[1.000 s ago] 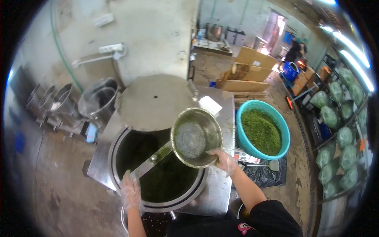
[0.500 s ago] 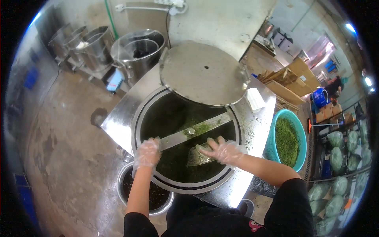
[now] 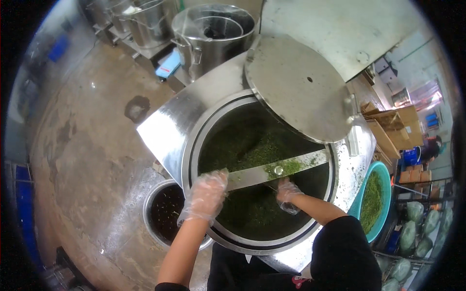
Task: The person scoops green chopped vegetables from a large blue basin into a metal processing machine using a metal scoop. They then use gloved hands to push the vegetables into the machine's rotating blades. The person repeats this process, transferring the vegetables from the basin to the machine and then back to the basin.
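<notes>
a flat metal bar (image 3: 272,172) lies across the mouth of the big round vat (image 3: 310,233), smeared with green shreds near its middle bolt; the vat is full of dark green chopped leaves (image 3: 252,145). the left hand (image 3: 206,194), in a thin clear glove, is curled closed over the near end of the bar at the vat's rim, forearm coming up from the lower edge. the right hand (image 3: 287,191), also gloved, is down in the vat just below the bar's middle, fingers bent; whether it grips anything cannot be told.

compared with half a second ago the view sits closer over the vat, and the right hand has dropped from lying on the bar to just under it.

the round steel lid (image 3: 301,87) stands tilted open behind. a small pot of dark stuff (image 3: 165,213) sits on the floor left of the vat, a teal basin of greens (image 3: 374,199) to the right, steel pots (image 3: 213,29) beyond.
</notes>
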A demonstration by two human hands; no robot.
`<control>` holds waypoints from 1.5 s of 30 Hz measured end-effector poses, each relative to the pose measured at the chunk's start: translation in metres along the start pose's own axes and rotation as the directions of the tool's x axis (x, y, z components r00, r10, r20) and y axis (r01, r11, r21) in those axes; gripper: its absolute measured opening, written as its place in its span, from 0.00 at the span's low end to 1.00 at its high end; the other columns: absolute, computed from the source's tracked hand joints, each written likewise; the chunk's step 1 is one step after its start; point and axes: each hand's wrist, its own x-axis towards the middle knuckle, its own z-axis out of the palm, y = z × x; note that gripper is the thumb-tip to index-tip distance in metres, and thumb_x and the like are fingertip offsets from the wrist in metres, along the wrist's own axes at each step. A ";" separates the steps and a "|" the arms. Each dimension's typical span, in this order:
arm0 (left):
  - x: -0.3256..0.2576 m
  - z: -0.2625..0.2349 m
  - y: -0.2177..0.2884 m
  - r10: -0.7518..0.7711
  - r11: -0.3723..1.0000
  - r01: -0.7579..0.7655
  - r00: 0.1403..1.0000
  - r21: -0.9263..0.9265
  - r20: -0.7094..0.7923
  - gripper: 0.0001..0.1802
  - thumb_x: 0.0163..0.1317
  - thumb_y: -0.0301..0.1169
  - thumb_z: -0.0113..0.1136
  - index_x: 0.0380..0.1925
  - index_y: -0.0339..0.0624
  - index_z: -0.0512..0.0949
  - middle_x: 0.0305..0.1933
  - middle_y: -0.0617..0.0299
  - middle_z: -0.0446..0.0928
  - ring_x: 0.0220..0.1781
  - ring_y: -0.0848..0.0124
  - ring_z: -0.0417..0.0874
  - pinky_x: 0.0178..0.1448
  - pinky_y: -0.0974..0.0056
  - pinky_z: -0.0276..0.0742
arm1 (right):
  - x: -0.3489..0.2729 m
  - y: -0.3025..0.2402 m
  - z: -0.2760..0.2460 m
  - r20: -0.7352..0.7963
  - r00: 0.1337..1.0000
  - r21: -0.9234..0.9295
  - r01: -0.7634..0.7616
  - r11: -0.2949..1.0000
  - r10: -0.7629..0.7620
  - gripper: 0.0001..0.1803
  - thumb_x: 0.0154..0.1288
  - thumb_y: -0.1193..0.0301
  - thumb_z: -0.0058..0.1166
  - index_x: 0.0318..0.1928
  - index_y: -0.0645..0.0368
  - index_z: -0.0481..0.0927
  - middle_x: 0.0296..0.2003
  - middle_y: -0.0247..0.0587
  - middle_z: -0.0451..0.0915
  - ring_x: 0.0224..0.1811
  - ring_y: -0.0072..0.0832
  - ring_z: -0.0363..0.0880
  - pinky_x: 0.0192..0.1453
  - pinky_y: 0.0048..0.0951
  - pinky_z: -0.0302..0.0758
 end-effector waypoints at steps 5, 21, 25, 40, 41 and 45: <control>-0.005 0.000 0.008 -0.018 1.000 0.017 0.999 0.003 0.035 0.27 0.60 0.32 0.65 0.59 0.39 0.73 0.48 0.51 0.81 0.49 0.57 0.84 0.52 0.55 0.82 | 0.044 -0.052 0.074 0.068 0.996 0.078 0.054 0.995 -0.059 0.48 0.57 0.62 0.56 0.74 0.71 0.52 0.73 0.71 0.53 0.71 0.59 0.63 0.71 0.47 0.67; 0.000 -0.003 0.001 -0.014 0.999 0.014 1.000 -0.034 0.003 0.26 0.65 0.24 0.52 0.64 0.40 0.70 0.57 0.48 0.80 0.55 0.55 0.83 0.57 0.55 0.82 | 0.106 0.000 0.128 0.277 0.914 0.753 -0.016 0.658 -0.296 0.13 0.63 0.64 0.53 0.37 0.63 0.81 0.32 0.43 0.77 0.34 0.31 0.71 0.36 0.40 0.70; -0.006 -0.001 0.011 -0.017 1.000 0.017 1.000 0.012 0.006 0.27 0.65 0.23 0.51 0.66 0.36 0.67 0.63 0.46 0.76 0.62 0.55 0.79 0.66 0.56 0.76 | 0.117 -0.011 0.100 0.350 0.856 0.515 0.164 0.841 -0.381 0.15 0.67 0.63 0.49 0.42 0.62 0.80 0.33 0.44 0.77 0.34 0.33 0.72 0.38 0.42 0.71; -0.003 0.012 0.015 -0.031 0.999 0.030 0.999 0.034 0.040 0.38 0.62 0.36 0.65 0.69 0.33 0.62 0.71 0.45 0.68 0.72 0.55 0.70 0.76 0.56 0.65 | 0.039 0.073 0.027 0.266 0.804 0.186 0.498 0.847 -0.532 0.11 0.65 0.66 0.52 0.42 0.58 0.82 0.35 0.49 0.81 0.37 0.41 0.80 0.45 0.46 0.75; -0.003 0.006 0.017 -0.040 0.999 0.040 0.998 0.011 0.054 0.38 0.62 0.36 0.65 0.69 0.33 0.62 0.71 0.45 0.68 0.72 0.55 0.70 0.76 0.56 0.65 | 0.039 0.079 0.027 0.277 0.814 0.200 0.471 0.859 -0.511 0.12 0.65 0.67 0.52 0.44 0.57 0.82 0.36 0.51 0.82 0.39 0.42 0.80 0.47 0.46 0.76; -0.002 -0.008 0.025 -0.092 0.995 0.096 0.987 -0.022 0.135 0.40 0.61 0.37 0.67 0.69 0.35 0.61 0.72 0.45 0.66 0.74 0.54 0.67 0.77 0.56 0.63 | 0.011 0.085 0.001 0.307 0.762 0.212 0.529 0.822 -0.570 0.36 0.67 0.62 0.50 0.72 0.57 0.53 0.60 0.56 0.72 0.48 0.41 0.80 0.58 0.43 0.75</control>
